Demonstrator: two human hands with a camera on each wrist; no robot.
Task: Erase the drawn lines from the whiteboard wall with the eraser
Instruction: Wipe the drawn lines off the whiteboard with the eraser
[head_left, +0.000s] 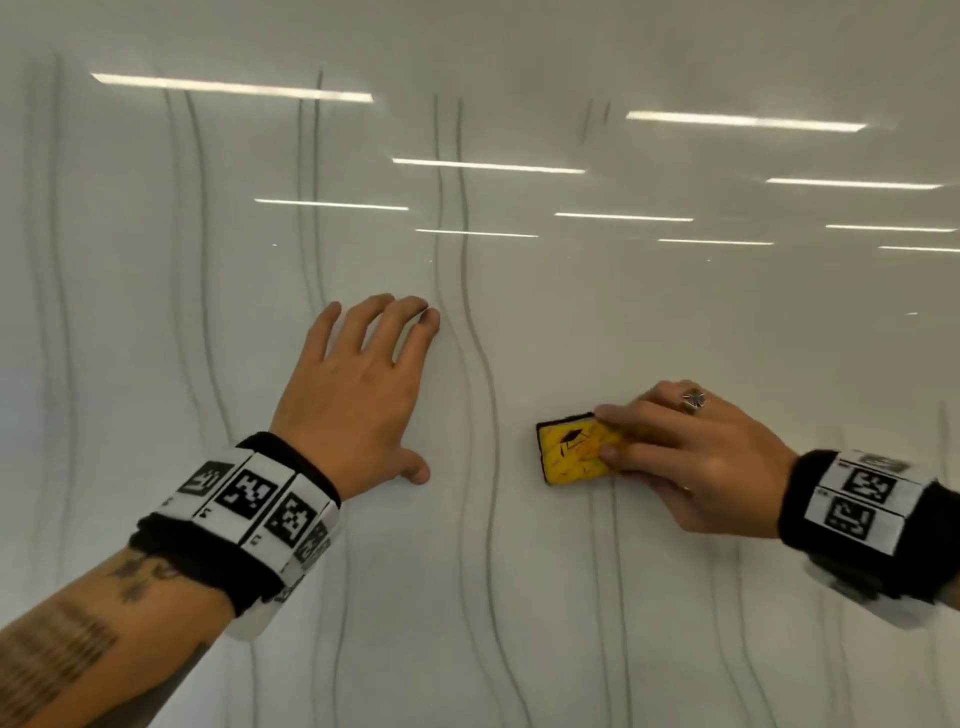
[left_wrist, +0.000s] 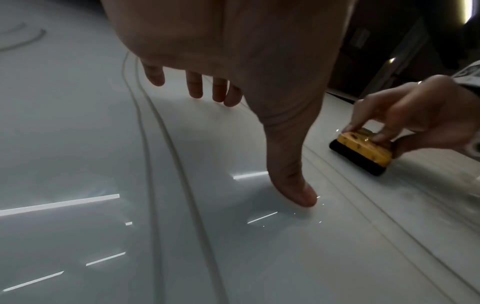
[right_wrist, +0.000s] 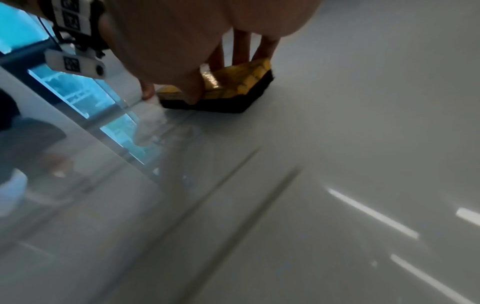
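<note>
A glossy whiteboard wall (head_left: 571, 322) fills the head view, crossed by several wavy grey vertical lines (head_left: 480, 364). My right hand (head_left: 691, 457) grips a yellow eraser (head_left: 574, 453) with a black felt base and holds it flat against the wall, right of the middle pair of lines. The eraser (left_wrist: 363, 153) shows at the right of the left wrist view, and the eraser (right_wrist: 233, 88) sits under my fingers in the right wrist view. My left hand (head_left: 363, 395) rests spread on the wall, fingertips and thumb (left_wrist: 301, 193) touching it, holding nothing.
Ceiling lights (head_left: 234, 85) reflect as bright bars on the wall. More faint lines run at the far left (head_left: 57, 260) and below the eraser (head_left: 605, 571). A window with a dark frame (right_wrist: 78, 90) shows in the right wrist view, left of the eraser.
</note>
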